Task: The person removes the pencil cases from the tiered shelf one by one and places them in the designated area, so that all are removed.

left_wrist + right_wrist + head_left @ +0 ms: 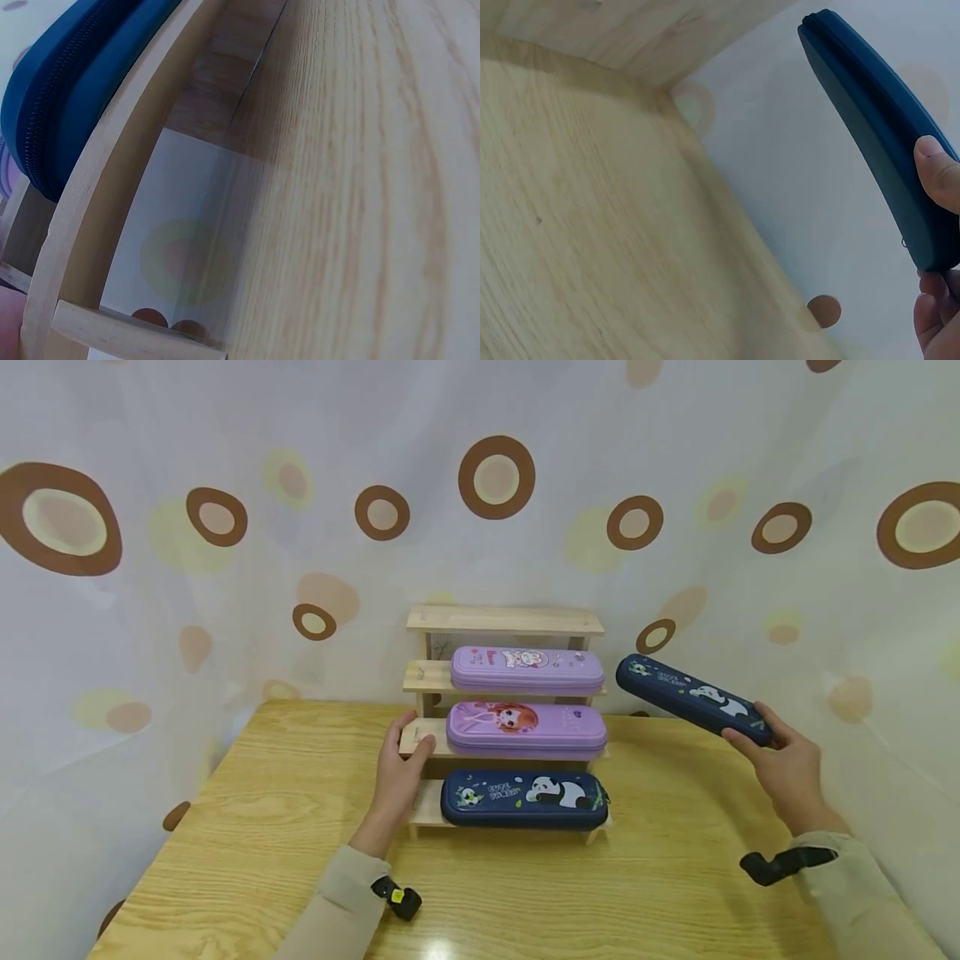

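Observation:
My right hand (pixel 791 768) grips a navy pencil case (pixel 693 697) with a panda on its lid by its right end. The case hangs tilted in the air, right of a stepped wooden rack (pixel 506 620). In the right wrist view, the thumb (pixel 939 176) presses on the side of this case (pixel 877 127). My left hand (pixel 397 772) holds the left end of the rack's second step from the bottom, thumb in front. That step bears a purple pencil case (pixel 525 727) with a girl's picture. Below it lies another navy panda pencil case (pixel 525 799).
A lilac pencil case (pixel 527 668) with a cartoon figure lies one step higher. The rack's top board is bare. The rack stands on a wood-grain table (pixel 300 827), and a white cloth (pixel 420 427) with brown circles hangs behind it.

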Demonstrator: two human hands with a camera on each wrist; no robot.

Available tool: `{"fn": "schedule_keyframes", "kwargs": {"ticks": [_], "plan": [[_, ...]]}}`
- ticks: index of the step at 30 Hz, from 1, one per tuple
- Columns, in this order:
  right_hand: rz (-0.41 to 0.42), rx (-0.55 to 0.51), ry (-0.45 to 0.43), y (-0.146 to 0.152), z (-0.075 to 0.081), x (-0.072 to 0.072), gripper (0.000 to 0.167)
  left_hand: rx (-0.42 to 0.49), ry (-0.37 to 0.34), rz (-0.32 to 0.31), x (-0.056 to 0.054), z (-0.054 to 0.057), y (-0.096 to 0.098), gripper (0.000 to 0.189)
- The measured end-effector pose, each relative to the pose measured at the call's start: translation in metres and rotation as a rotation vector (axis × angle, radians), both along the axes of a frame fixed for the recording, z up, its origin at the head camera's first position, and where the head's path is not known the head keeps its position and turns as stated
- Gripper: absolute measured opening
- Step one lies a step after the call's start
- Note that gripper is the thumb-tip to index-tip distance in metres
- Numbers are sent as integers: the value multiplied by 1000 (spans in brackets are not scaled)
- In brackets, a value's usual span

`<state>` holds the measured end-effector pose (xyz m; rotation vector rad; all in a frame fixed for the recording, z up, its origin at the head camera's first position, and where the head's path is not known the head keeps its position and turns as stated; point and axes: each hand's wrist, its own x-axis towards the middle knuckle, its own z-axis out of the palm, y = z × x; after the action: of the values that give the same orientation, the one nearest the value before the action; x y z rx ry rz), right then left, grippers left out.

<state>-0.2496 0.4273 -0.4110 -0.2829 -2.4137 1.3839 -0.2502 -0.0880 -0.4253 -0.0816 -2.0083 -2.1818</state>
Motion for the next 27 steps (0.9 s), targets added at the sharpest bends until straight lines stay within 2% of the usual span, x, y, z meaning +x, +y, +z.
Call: {"fn": "schedule_keyframes", "kwargs": {"ticks": [4,13,20,27], "plan": [[17,26,-19,2,-13,-2,77,1,3,5,0,0,-2,54],[42,46,-26,7,-25,-3,78,-12,-2,0,1,2,0,54],[36,35,-89,13,-35,-7,81,20,9,4,-20,-28,-1,55],[24,102,-117,16,-44,-14,84,-9,17,40,-23,-34,-1,52]]}}
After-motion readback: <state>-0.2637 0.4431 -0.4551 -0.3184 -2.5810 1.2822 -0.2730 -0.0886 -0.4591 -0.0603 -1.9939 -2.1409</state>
